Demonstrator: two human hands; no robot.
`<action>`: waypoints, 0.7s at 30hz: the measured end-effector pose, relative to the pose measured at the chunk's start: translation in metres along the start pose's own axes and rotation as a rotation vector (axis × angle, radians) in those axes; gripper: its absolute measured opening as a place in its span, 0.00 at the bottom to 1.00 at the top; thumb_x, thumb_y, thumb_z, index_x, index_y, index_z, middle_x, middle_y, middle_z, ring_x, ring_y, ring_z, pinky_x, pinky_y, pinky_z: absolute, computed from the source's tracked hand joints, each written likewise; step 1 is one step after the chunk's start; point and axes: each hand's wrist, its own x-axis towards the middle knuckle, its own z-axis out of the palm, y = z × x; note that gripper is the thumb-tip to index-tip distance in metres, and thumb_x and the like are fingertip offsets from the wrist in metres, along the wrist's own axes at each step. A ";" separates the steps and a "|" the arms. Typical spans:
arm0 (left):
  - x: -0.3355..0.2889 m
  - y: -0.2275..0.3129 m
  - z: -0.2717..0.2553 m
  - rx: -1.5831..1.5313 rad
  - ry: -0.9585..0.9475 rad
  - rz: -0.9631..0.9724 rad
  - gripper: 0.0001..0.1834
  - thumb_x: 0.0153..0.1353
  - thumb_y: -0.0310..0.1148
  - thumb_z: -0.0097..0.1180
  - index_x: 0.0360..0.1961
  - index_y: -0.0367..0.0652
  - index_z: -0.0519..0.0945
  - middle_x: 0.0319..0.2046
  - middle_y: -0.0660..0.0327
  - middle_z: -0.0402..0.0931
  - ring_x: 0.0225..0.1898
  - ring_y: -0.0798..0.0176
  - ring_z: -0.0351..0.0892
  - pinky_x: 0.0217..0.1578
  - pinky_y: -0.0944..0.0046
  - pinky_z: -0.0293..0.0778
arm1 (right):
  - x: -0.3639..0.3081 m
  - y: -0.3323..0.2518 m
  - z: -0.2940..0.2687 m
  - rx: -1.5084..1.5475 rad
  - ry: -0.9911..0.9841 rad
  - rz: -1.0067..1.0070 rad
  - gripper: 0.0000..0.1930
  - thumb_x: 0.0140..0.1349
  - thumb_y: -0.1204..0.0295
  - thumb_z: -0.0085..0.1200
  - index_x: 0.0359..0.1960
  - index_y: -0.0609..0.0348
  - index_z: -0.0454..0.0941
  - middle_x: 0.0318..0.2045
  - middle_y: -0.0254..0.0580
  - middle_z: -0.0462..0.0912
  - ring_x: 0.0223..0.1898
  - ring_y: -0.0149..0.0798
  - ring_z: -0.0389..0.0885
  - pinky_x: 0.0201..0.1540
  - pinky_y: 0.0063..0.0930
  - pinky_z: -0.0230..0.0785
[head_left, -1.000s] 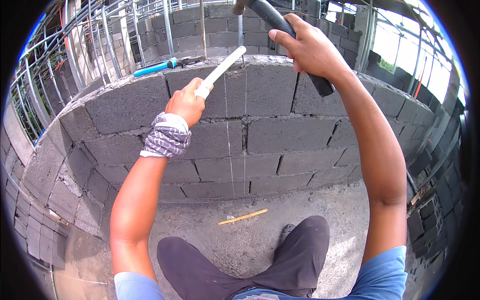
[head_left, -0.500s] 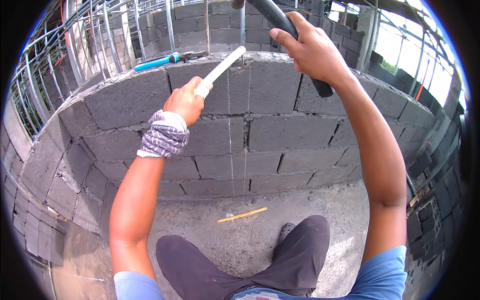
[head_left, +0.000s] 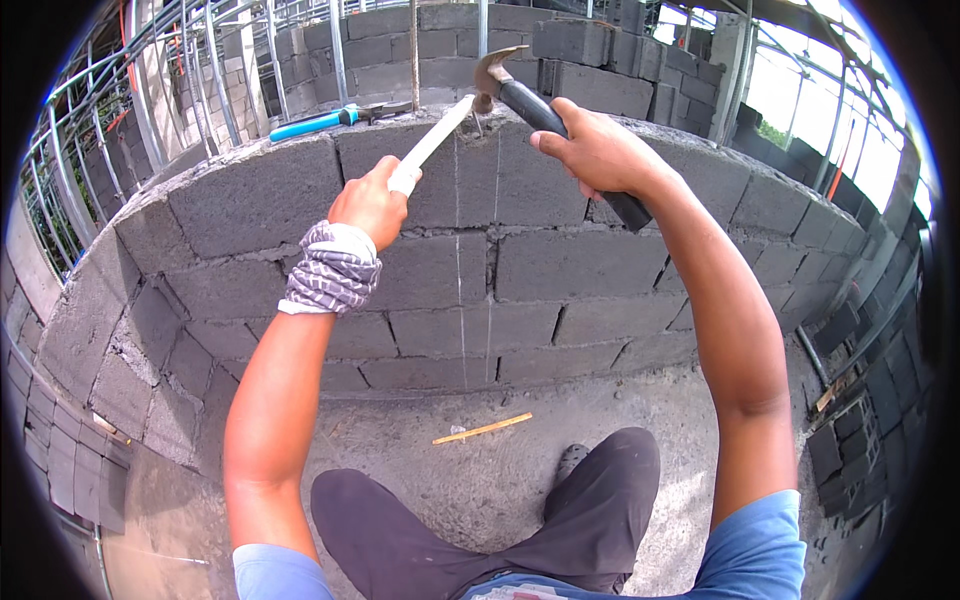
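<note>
Hammer (head_left: 528, 104) and rod (head_left: 442, 137) met, or nearly met, over the top edge of the block wall (head_left: 560, 265); we could not tell whether the face touched. Our right hand (head_left: 610, 152) was wrapped around the hammer's handle, our left hand (head_left: 370, 205) closed around the rod's lower end. Just under the hammer's face a thin pin (head_left: 478, 123) stood against the wall, near the top of two pale lines (head_left: 460, 300). We judged the step to be driving the pin, the rod seemingly steadying it. The next move called for a still left hand and a square blow, clear of our fingers. We saw no container near the hands; pliers (head_left: 312, 124) lay bare on the wall's top.
</note>
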 end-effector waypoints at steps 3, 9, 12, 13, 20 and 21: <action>-0.007 -0.006 0.000 0.010 0.007 -0.018 0.16 0.77 0.50 0.52 0.56 0.54 0.79 0.39 0.43 0.87 0.45 0.33 0.86 0.45 0.36 0.76 | -0.016 0.007 0.012 -0.015 -0.157 -0.029 0.24 0.79 0.53 0.52 0.61 0.63 0.73 0.28 0.49 0.85 0.26 0.42 0.86 0.37 0.48 0.77; -0.061 -0.038 0.018 0.005 0.165 0.122 0.15 0.76 0.45 0.56 0.55 0.51 0.81 0.27 0.47 0.83 0.31 0.37 0.86 0.32 0.45 0.75 | -0.063 0.023 0.073 0.560 0.291 -0.177 0.25 0.78 0.56 0.56 0.64 0.62 0.70 0.21 0.38 0.80 0.22 0.36 0.84 0.28 0.37 0.74; -0.094 -0.058 0.040 -0.134 0.128 0.105 0.15 0.75 0.45 0.58 0.55 0.50 0.81 0.28 0.47 0.83 0.31 0.38 0.86 0.32 0.46 0.76 | -0.048 0.033 0.118 0.693 0.599 -0.354 0.18 0.79 0.59 0.55 0.57 0.61 0.70 0.20 0.31 0.78 0.18 0.26 0.78 0.22 0.25 0.70; -0.106 -0.065 0.048 -0.132 0.078 0.083 0.15 0.75 0.45 0.58 0.54 0.50 0.81 0.28 0.48 0.84 0.32 0.38 0.86 0.33 0.45 0.76 | -0.038 0.038 0.131 0.671 0.680 -0.375 0.17 0.80 0.60 0.55 0.56 0.60 0.69 0.20 0.31 0.78 0.18 0.26 0.78 0.22 0.25 0.70; -0.172 -0.141 0.103 0.088 -0.276 -0.125 0.16 0.72 0.50 0.60 0.54 0.56 0.82 0.34 0.50 0.88 0.38 0.36 0.87 0.39 0.37 0.77 | -0.001 0.046 0.177 0.483 0.471 -0.107 0.21 0.79 0.56 0.55 0.59 0.61 0.70 0.18 0.34 0.79 0.17 0.31 0.80 0.21 0.31 0.71; -0.174 -0.150 0.107 0.127 -0.307 -0.130 0.16 0.72 0.50 0.60 0.54 0.55 0.82 0.34 0.49 0.87 0.39 0.35 0.86 0.40 0.37 0.77 | 0.000 0.044 0.174 0.526 0.521 -0.129 0.22 0.79 0.55 0.55 0.60 0.61 0.70 0.18 0.34 0.79 0.17 0.30 0.80 0.21 0.30 0.70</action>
